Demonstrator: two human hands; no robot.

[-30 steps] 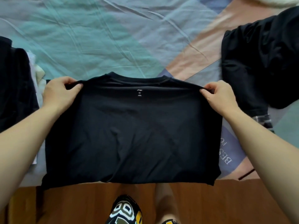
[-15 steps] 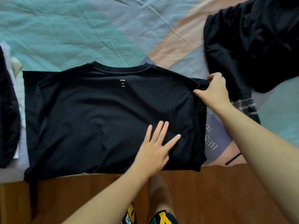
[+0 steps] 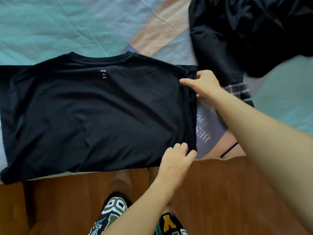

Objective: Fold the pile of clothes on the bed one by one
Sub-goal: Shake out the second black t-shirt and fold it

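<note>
Head view, bedsheet (image 3: 205,123) print "BES", "FO"

One black T-shirt (image 3: 94,112) lies flat along the near edge of the bed (image 3: 50,28). One heap of dark clothes (image 3: 250,34) sits at the bed's far right, with one plaid piece (image 3: 238,90) showing under it. Two hands are in view: left (image 3: 176,160) and right (image 3: 205,83). Two patterned shorts legs (image 3: 116,211) show below.

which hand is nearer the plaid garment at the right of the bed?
Right. The right hand grips the black T-shirt's upper right edge, just beside the plaid garment. The left hand pinches the shirt's lower right corner, farther away.
</note>
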